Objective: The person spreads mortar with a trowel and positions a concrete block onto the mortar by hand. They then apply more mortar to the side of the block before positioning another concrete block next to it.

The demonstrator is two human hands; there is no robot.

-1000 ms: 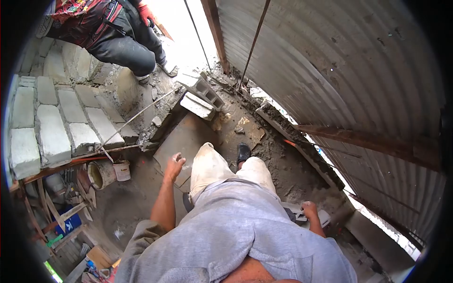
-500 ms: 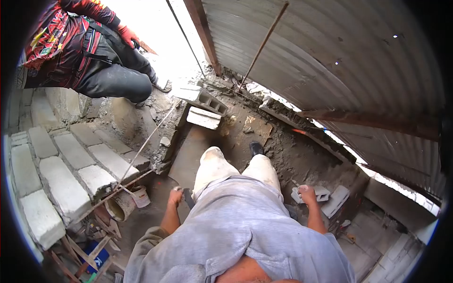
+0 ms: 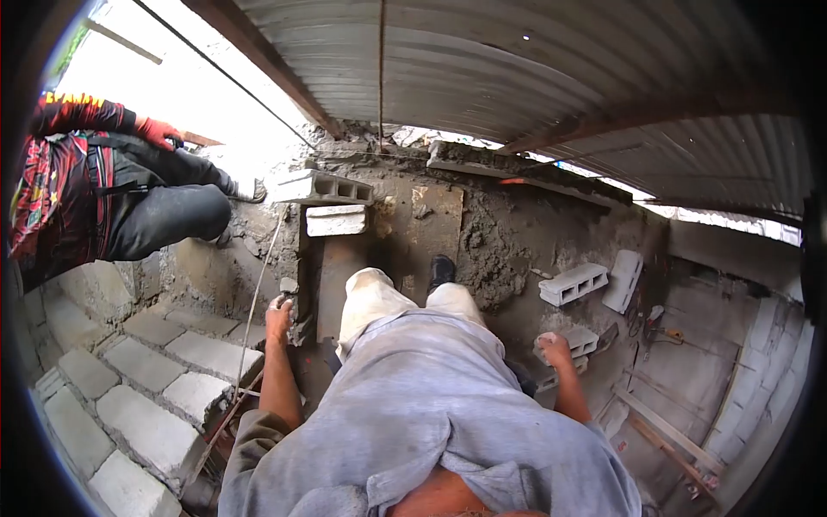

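- Grip of the left hand (image 3: 278, 319): the fingers are curled in; I cannot tell whether they pinch anything. It is near the block wall (image 3: 155, 422) and a small pale lump (image 3: 289, 284).
- Grip of the right hand (image 3: 555, 349): the fingers are bent, and their full closure is unclear. The near block (image 3: 581, 340) lies just beside it; I cannot tell whether they touch.
- Between the arms are a grey shirt (image 3: 413, 405), pale trousers (image 3: 372, 302) and, beyond them, a dark shoe (image 3: 442, 270) on the ground.
- Past the right hand, a hollow block (image 3: 574, 284) lies with its holes showing, and a slanted block (image 3: 622, 281) is beside it.
- Ahead, wet mortar (image 3: 491, 267) is heaped to the right of the shoe.
- Farther on, a white block (image 3: 336, 221) sits just in front of a grey hollow block (image 3: 323, 187).
- Far left, another person (image 3: 142, 198) wears a red glove (image 3: 158, 132).
- Corrugated sheeting (image 3: 534, 77) slopes along the far side.
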